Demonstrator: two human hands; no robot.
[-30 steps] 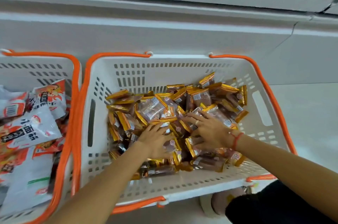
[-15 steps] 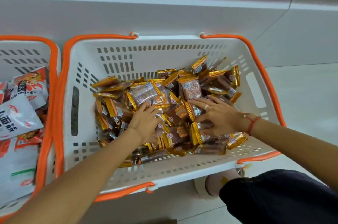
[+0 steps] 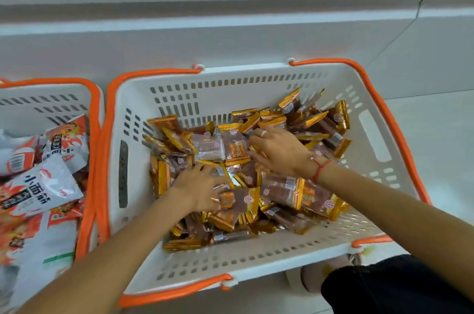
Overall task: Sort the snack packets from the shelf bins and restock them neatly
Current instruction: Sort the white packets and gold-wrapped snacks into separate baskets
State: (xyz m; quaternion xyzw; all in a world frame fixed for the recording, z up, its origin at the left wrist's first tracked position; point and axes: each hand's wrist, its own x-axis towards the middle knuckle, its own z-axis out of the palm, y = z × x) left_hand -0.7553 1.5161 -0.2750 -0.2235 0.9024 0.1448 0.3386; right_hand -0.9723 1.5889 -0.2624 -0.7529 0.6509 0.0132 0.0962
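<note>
— Where are the snack packets (image 3: 256,175)?
— Heaped loose in the white basket (image 3: 256,259) with orange handles, piled toward its far right.
— And the hands?
— The left hand (image 3: 198,186) lies flat on the pile's near left, fingers spread; the right hand (image 3: 279,150) presses further in, fingers straight. Neither grips a packet, probably raking them level.
— To the left?
— A second basket (image 3: 93,118) holds larger white-and-orange bags (image 3: 41,188), a different kind kept apart.

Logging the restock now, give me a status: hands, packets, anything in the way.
Left hand and right hand both flat on the gold snack packets, gripping none. Packets heaped loose in the white basket. Nothing blocking.
</note>
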